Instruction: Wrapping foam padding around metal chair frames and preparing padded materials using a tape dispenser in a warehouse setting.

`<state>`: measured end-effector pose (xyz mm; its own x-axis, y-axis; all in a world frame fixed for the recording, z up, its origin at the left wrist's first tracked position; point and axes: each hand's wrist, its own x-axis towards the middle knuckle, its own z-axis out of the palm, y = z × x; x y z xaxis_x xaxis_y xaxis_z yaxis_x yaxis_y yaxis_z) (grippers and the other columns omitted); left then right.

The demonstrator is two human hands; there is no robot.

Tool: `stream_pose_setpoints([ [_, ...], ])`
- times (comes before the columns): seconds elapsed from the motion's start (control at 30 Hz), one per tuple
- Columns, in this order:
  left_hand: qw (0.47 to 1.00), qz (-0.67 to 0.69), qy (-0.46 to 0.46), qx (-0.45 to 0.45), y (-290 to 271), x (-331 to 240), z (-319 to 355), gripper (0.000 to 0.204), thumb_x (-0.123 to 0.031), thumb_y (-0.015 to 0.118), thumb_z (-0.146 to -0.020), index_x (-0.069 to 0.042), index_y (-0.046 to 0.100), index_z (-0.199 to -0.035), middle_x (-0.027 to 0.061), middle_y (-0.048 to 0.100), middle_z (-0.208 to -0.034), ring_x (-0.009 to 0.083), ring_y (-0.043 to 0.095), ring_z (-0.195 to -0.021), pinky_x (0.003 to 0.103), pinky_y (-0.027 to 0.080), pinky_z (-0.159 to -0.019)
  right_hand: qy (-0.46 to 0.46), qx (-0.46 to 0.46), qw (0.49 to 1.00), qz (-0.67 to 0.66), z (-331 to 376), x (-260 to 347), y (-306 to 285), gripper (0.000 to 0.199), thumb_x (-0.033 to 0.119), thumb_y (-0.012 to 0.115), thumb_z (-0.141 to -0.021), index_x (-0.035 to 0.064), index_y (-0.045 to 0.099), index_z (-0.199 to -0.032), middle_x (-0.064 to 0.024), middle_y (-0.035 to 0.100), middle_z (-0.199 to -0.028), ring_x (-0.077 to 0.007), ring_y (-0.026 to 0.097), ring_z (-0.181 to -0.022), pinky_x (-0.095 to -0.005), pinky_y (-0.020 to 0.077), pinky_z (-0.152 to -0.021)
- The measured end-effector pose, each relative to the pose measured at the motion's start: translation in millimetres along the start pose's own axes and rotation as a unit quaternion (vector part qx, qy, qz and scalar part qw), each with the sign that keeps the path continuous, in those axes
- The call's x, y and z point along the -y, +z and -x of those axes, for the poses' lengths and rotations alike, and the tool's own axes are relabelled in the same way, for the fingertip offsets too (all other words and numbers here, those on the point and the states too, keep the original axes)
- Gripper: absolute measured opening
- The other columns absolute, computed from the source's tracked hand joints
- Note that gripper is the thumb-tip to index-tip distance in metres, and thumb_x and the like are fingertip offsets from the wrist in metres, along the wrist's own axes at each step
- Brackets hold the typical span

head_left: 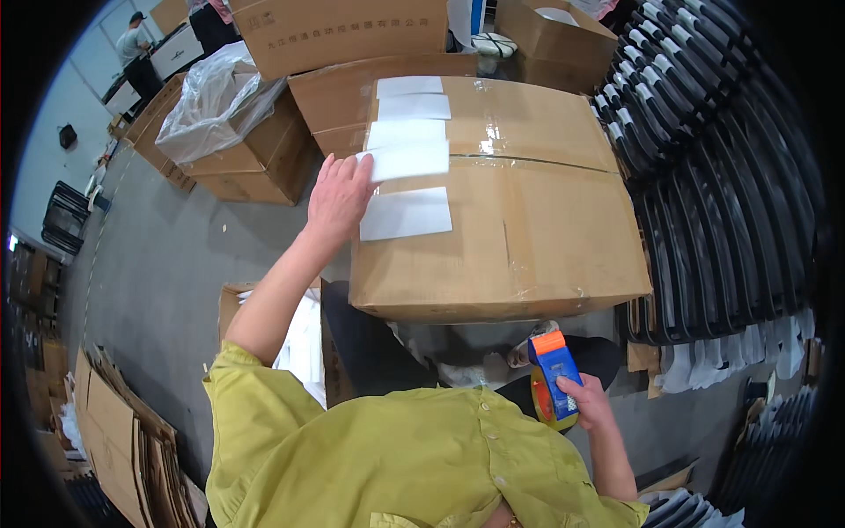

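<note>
Five white sheets (405, 213) lie in a column along the left of a taped cardboard box (563, 229), the left hand's (341, 195) fingertips at the left edge of the second-nearest — its thumb is hidden, so I can't tell whether they pinch or merely press. On the person's side of the box, the right hand (585, 400) is curled round a blue tape dispenser (556, 374) with an orange end, its roll partly covered. The left forearm (290, 286) partly blocks an open carton (227, 308) — its white contents are hard to identify.
</note>
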<state>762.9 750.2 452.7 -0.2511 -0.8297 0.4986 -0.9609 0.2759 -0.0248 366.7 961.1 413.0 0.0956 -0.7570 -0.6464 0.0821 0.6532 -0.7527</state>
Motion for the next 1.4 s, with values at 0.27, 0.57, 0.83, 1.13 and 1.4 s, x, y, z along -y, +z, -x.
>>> stream_pose_setpoints([
  [0.27, 0.987, -0.086, 0.021, 0.136, 53.6, 10.6, -15.2, 0.040, -0.038, 0.041, -0.085, -0.010, 0.045, -0.113, 0.0119, 0.050, -0.099, 0.0272, 0.045, -0.098, 0.043, 0.020, -0.100, 0.009, 0.008, 1.000, -0.007, -2.2, -5.1, 7.4, 0.034, 0.022, 0.063, -0.075, -0.0043, 0.058, -0.095, -0.0094, 0.061, -0.079, -0.0146, 0.059, -0.062, -0.0262, 0.0485, -0.058],
  [0.57, 0.991, -0.071, -0.020, 0.114, 51.7, -1.6, -18.1, 0.027, -0.037, 0.048, -0.082, -0.013, 0.057, -0.093, 0.0044, 0.050, -0.108, 0.0268, 0.038, -0.109, 0.061, 0.013, -0.094, 0.018, 0.009, 1.000, -0.021, 0.5, -5.7, 11.5, 0.033, 0.021, 0.063, -0.075, -0.0045, 0.058, -0.095, -0.0104, 0.061, -0.081, -0.0154, 0.059, -0.061, -0.0262, 0.0487, -0.057],
  [0.83, 0.985, -0.068, -0.076, 0.142, 41.5, -6.4, -21.8, 0.023, -0.033, 0.053, -0.079, -0.012, 0.058, -0.087, 0.0046, 0.051, -0.110, 0.0265, 0.033, -0.114, 0.060, 0.014, -0.095, 0.012, 0.014, 1.000, -0.019, 0.2, -7.3, 10.0, 0.032, 0.021, 0.063, -0.075, -0.0046, 0.058, -0.094, -0.0106, 0.061, -0.077, -0.0159, 0.059, -0.059, -0.0263, 0.0487, -0.055],
  [1.13, 0.988, 0.088, 0.066, 0.106, 10.0, -44.1, 14.7, 0.029, -0.030, 0.059, -0.076, -0.005, 0.058, -0.090, 0.0101, 0.054, -0.097, 0.0257, 0.048, -0.094, 0.035, 0.037, -0.083, 0.011, 0.010, 0.999, -0.041, 7.7, -14.3, 0.6, 0.032, 0.020, 0.063, -0.075, -0.0048, 0.058, -0.094, -0.0105, 0.061, -0.075, -0.0161, 0.060, -0.060, -0.0267, 0.0490, -0.057],
  [1.4, 0.945, 0.251, 0.054, 0.202, -4.2, -101.3, 54.2, 0.039, -0.031, 0.066, -0.067, -0.003, 0.057, -0.092, 0.0171, 0.051, -0.087, 0.0310, 0.050, -0.087, 0.040, 0.042, -0.074, -0.029, 0.052, 0.998, -0.029, 13.4, 6.8, -4.2, 0.038, 0.022, 0.064, -0.073, -0.0045, 0.056, -0.100, -0.0107, 0.062, -0.091, -0.0128, 0.058, -0.075, -0.0252, 0.0465, -0.069],
])
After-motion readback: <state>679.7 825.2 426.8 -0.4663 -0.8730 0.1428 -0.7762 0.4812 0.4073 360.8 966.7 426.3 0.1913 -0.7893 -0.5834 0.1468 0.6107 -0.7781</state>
